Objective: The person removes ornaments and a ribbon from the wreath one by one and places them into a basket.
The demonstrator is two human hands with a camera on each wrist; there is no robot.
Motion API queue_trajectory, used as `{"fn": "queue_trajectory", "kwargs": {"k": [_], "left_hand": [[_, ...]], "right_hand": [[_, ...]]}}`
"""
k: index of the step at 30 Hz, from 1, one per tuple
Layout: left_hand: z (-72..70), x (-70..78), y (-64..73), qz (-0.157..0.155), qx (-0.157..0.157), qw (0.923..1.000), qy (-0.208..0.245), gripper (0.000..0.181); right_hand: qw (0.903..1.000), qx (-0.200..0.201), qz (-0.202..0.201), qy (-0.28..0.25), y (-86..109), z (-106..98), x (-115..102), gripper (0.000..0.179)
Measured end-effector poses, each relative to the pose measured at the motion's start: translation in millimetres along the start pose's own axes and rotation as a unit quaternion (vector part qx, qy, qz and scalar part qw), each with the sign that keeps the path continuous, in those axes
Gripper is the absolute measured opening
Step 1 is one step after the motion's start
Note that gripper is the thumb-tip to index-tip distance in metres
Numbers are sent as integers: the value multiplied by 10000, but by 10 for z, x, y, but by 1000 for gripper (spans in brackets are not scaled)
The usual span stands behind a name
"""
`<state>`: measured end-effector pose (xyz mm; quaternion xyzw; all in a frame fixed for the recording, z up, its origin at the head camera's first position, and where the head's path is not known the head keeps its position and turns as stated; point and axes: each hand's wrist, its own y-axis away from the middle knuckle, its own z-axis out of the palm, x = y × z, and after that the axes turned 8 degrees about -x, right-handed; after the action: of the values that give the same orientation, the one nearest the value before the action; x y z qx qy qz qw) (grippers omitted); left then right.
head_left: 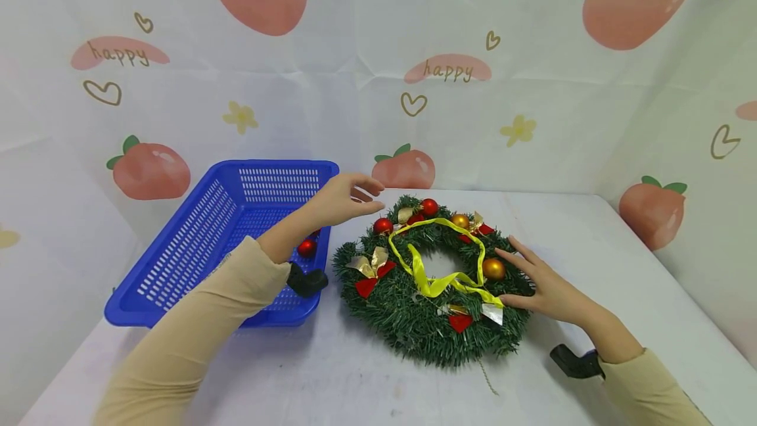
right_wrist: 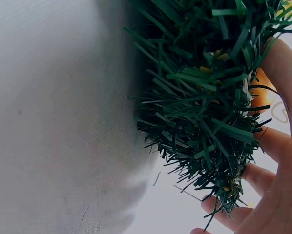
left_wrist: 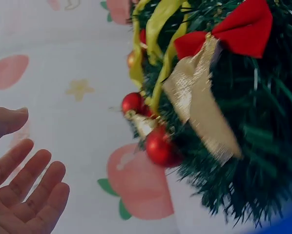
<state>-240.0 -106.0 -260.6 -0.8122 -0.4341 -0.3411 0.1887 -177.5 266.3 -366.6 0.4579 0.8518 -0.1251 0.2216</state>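
Note:
A green wreath lies on the table, decked with red balls, gold balls and red-and-gold bows. A yellow ribbon loops loosely around its middle hole. My right hand rests on the wreath's right side, thumb and fingers spread around a gold ball; the right wrist view shows fingers against the green bristles. My left hand hovers beyond the wreath's upper left, holding nothing. In the left wrist view its fingers are spread and loosely bent, apart from the wreath.
Left of the wreath stands a blue plastic basket, with a red ball inside by its right wall. My left forearm reaches across the basket. Behind the table hangs a white cloth printed with fruit and hearts.

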Motion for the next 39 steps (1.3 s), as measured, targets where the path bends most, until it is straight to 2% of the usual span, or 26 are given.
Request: {"fn": "queue_trajectory", "kwargs": {"k": [10,16,24,32,39], "left_hand": [[175,-45,-259,-193,-173,9996,62,41],[253,-126,-378,-603,-194,9980,0,42],[272,-200,-407,-1192,-314,9923,121,42],[289,-236,-449,-1465,-849,9856,11,45],[336,-218,-429,-1633,-950,9818,-185,42]], "right_hand": [[10000,17,-13,23,-7,1,7,76],[10000,16,7,12,-5,-1,10,76],[10000,17,-8,12,-2,5,10,75],[10000,1,23,43,-3,0,0,75],[10000,-18,27,43,-6,-6,-18,75]]}}
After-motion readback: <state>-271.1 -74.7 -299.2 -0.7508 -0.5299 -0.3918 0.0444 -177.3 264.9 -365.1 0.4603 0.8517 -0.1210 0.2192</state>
